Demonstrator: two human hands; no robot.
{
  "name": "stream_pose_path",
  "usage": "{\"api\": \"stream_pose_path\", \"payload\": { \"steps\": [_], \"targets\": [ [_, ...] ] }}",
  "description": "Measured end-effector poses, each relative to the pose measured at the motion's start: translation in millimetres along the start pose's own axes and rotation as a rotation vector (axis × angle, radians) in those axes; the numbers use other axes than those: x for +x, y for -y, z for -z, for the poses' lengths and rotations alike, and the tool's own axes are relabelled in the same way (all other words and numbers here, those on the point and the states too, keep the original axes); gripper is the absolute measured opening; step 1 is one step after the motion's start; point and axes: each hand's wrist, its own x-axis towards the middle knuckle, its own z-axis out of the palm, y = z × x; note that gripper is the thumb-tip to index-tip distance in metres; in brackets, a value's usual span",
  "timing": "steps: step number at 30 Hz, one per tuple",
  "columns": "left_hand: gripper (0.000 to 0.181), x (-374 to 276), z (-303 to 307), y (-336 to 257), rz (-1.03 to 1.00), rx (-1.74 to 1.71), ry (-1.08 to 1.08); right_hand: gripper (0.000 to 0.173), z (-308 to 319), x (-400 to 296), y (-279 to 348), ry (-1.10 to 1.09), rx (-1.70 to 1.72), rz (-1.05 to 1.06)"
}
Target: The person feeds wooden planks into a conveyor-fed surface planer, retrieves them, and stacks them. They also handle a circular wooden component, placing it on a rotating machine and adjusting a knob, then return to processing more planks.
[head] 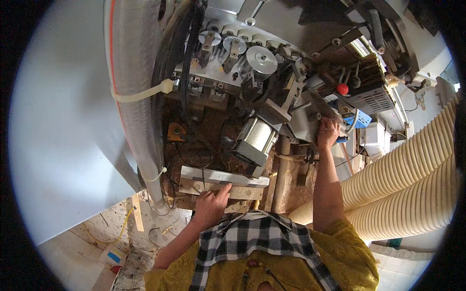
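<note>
My left hand (213,203) lies at a flat metal bar (225,177) on the front of a machine, index finger stretched out along its lower edge. Nothing shows in that hand. Reaching farther forward and right, my right hand (328,132) has its fingers bent at the edge of a grey metal plate (304,122) on the machine. Its fingertips are partly hidden, so a grip on something cannot be made out. A pneumatic cylinder (257,134) with a dark end block sits between my hands. Beyond it stands a row of metal rollers (261,60).
A thick clear hose (140,109) with a cable tie (145,91) runs down on the left beside a large pale panel (65,120). Two ribbed cream ducts (400,174) cross at right. A red knob (342,89) and a blue box (358,119) are near my right hand.
</note>
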Motion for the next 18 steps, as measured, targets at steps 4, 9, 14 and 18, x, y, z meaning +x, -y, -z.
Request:
{"api": "stream_pose_path", "payload": {
  "steps": [4, 9, 14, 18],
  "targets": [
    [0.026, -4.0, -4.5, 7.0, -0.005, 0.001, 0.009, 0.014, -0.1, 0.5, 1.3, 0.009, -0.043, 0.002],
    [0.029, 1.6, 5.0, 0.9, 0.080, -0.081, -0.023, 0.013, 1.5, -4.5, -4.3, -0.018, -0.205, -0.266],
    [0.029, -4.5, -0.1, 5.4, 0.076, -0.070, -0.051, 0.015, 0.2, -8.3, -7.8, -0.049, -0.258, -0.268],
    [0.029, -6.3, 0.9, 5.5, 0.082, -0.074, -0.055, 0.016, 3.3, -7.5, -2.2, -0.039, -0.261, -0.271]
  ]
}}
